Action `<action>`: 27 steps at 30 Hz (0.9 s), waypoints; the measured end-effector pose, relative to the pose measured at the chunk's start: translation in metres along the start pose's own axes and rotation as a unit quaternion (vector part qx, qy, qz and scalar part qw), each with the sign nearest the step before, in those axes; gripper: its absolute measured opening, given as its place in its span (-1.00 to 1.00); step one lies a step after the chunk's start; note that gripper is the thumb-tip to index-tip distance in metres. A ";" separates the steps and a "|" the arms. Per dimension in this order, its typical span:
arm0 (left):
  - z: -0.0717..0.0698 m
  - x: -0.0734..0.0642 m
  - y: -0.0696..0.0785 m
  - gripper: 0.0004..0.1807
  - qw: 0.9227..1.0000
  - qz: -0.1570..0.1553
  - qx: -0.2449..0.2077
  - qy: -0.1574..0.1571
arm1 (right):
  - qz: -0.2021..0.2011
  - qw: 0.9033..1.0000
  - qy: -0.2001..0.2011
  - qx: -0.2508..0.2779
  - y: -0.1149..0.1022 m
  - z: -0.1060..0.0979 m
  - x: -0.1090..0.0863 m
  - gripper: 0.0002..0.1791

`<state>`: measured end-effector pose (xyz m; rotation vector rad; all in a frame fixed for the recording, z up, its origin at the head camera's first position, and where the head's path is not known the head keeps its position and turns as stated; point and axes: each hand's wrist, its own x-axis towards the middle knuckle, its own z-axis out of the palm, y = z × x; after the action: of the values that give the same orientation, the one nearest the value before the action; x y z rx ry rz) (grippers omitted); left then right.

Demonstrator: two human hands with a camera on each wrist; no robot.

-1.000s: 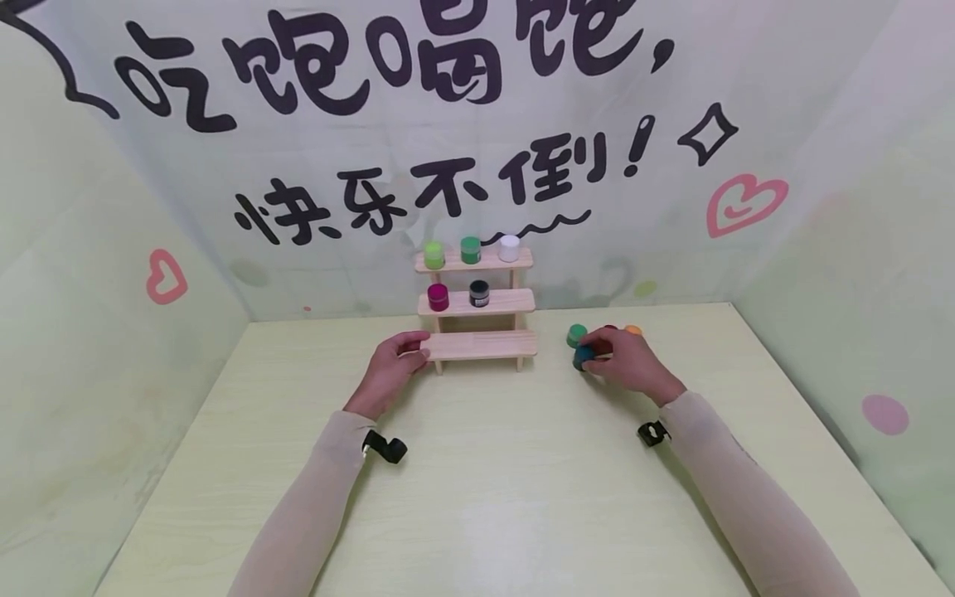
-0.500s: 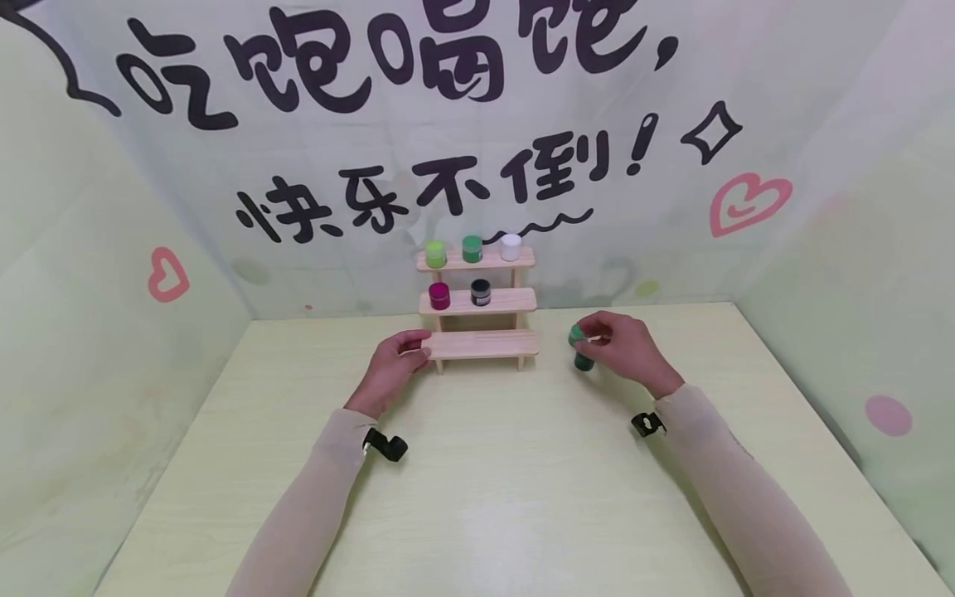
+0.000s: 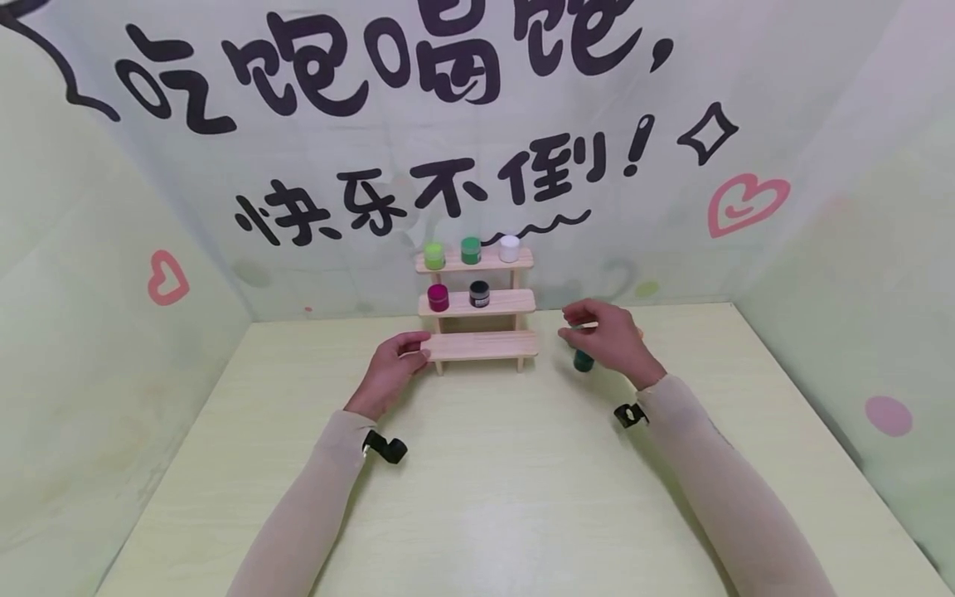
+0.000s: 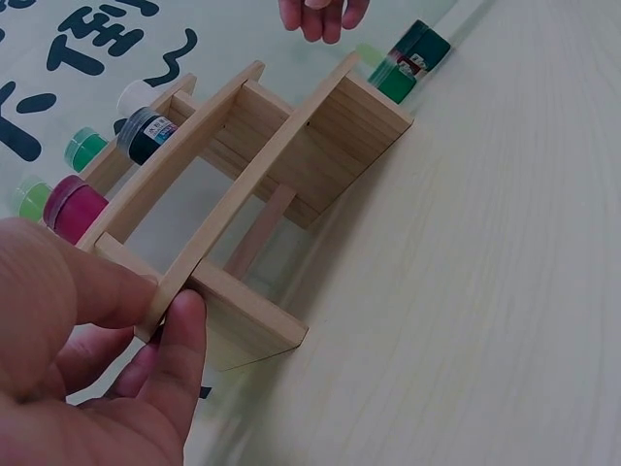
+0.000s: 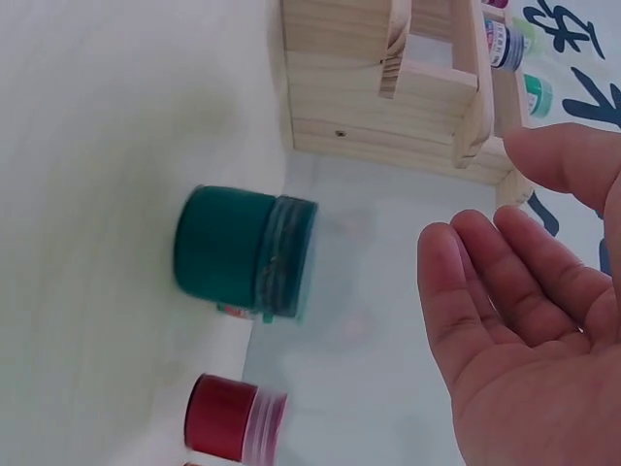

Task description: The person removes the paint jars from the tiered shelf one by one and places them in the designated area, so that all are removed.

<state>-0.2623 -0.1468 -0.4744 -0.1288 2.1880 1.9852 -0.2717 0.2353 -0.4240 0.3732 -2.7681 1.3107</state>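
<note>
My left hand point(image 3: 393, 369) pinches the left end of the lowest tier of a small wooden three-tier display shelf point(image 3: 481, 345), thumb and fingers on its edge in the left wrist view. My right hand point(image 3: 608, 340) hovers over a group of paint jars right of the shelf, its thumb and fingers apart with nothing between them in the right wrist view. Below it stands a dark teal paint jar point(image 5: 228, 243), with a red paint jar point(image 5: 221, 417) close by. A green paint jar point(image 4: 391, 81), mostly hidden by my right hand in the head view, stands beside the teal one.
The top tier bears a lime paint jar point(image 3: 433, 255), a green one point(image 3: 470, 250) and a white one point(image 3: 510, 249). On the middle tier are a magenta jar point(image 3: 438, 298) and a black jar point(image 3: 479, 293). A printed cloth wall point(image 3: 358, 274) rises behind.
My right hand has left the teal jar, passed by the green one and shifted up and left, its fingers now free of the jars. The left hand keeps its hold on the shelf.
</note>
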 end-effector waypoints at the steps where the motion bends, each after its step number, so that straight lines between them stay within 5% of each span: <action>1: 0.000 0.000 0.000 -0.57 1.000 0.000 -0.001 0.001 | -0.001 1.000 0.001 0.003 -0.002 0.001 0.001 -0.61; 27: 0.000 -0.001 -0.001 -0.57 1.000 0.010 0.000 -0.003 | -0.044 0.998 0.001 0.048 -0.053 0.028 0.039 -0.58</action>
<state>-0.2607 -0.1473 -0.4750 -0.1005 2.1929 1.9944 -0.2954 0.1742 -0.3959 0.4922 -2.6597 1.4243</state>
